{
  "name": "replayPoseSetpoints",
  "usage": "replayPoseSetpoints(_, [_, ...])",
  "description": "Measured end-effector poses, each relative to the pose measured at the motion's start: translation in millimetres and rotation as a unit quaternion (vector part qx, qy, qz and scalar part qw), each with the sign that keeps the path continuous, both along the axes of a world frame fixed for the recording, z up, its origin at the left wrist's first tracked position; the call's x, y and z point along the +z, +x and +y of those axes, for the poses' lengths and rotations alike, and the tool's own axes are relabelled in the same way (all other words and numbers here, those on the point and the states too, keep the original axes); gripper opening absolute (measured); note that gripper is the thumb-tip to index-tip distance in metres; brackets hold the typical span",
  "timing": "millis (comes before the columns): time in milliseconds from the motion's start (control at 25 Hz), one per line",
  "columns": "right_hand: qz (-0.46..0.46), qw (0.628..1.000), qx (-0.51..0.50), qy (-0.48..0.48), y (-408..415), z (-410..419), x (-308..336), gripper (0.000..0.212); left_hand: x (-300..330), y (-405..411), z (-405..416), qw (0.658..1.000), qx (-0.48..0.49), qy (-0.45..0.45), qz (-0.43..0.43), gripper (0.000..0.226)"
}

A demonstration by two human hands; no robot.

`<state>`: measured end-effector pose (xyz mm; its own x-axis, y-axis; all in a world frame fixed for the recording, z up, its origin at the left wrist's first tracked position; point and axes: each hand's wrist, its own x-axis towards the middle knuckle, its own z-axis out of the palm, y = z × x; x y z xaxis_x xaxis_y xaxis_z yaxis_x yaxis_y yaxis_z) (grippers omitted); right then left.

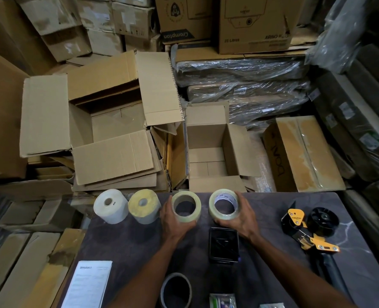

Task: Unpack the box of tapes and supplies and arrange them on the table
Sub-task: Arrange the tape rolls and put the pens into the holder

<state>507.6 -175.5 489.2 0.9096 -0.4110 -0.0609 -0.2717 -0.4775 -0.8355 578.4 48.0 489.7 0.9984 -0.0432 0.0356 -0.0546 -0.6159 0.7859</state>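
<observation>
Looking down from head height, we see stacked cardboard cartons [57,27] and plastic-wrapped bundles [241,83] filling the far side, crowding right up to the table's far edge. Two cartons stand open there: a large open box [108,127] on the left with flaps spread, and a smaller open box [213,150] beside it, just past the table edge; we can see only bare cardboard floors inside both. To their right sits a taped-shut box [301,152].

The dark table [126,247] fills the lower part of the view. Along its far edge four rolls stand in a row: a white roll [110,206], a yellowish roll [144,206], then two clear tape rolls. Our left hand [173,221] curls round the left clear tape roll [186,206], and our right hand [241,218] curls round the right clear tape roll [224,204]; both rolls lie flat on the table, hole upward.

At the right lies one black and yellow tape dispenser [308,230], its handle running off toward the near edge. Between our forearms lies one dark rectangular object [223,244], hard to make out. Near the bottom edge stands one dark roll [176,290], partly cut off, beside a small packet [223,301] also cut off. At the lower left lies one printed sheet [88,283], its text too small to read.
</observation>
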Motion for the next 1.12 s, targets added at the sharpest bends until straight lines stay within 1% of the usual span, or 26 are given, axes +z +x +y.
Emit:
replayPoseSetpoints(120, [-0.001,1.0,0.008,0.001,-1,-1,1,0.105,-2,1,3,1.0,-0.007,0.009,0.004,0.104])
replayPoseSetpoints(200, [0.008,1.0,0.015,0.0,-1,-3,-1,0.11,0,0,5,1.0,-0.012,0.011,0.023,0.111])
replayPoseSetpoints(280, [0.013,1.0,0.025,-0.01,-3,-6,-3,0.112,2,1,8,0.998,-0.023,0.023,0.056,0.117])
replayPoseSetpoints(360, [0.026,0.999,0.04,-0.023,-4,-11,-5,0.12,4,4,10,0.992,-0.046,0.05,0.103,0.125])
replayPoseSetpoints(400, [0.029,0.998,0.049,-0.024,-5,-13,-4,0.118,7,7,12,0.989,-0.057,0.062,0.119,0.13])
replayPoseSetpoints(480, [0.03,0.998,0.058,-0.02,-8,-15,2,0.107,13,10,15,0.985,-0.072,0.072,0.136,0.133])
replayPoseSetpoints(560, [0.016,0.998,0.06,-0.015,-14,-16,4,0.097,22,7,16,0.986,-0.068,0.057,0.139,0.126])
replayPoseSetpoints(640, [0.015,0.998,0.055,0.001,-22,-16,6,0.097,29,2,17,0.989,-0.06,0.045,0.13,0.122])
replayPoseSetpoints(760, [0.026,0.998,0.048,0.02,-38,-15,6,0.098,33,-10,22,0.987,-0.047,0.05,0.146,0.127])
replayPoseSetpoints(920, [0.058,0.998,-0.002,0.015,-58,-13,6,0.098,38,-24,34,0.987,-0.044,0.035,0.147,0.114])
replayPoseSetpoints(1040, [0.052,0.998,-0.03,0.01,-69,-16,15,0.081,49,-33,40,0.989,-0.025,0.008,0.147,0.108])
replayPoseSetpoints(1120, [0.031,0.998,-0.05,0.009,-78,-15,23,0.069,58,-42,45,0.99,-0.028,-0.007,0.137,0.1])
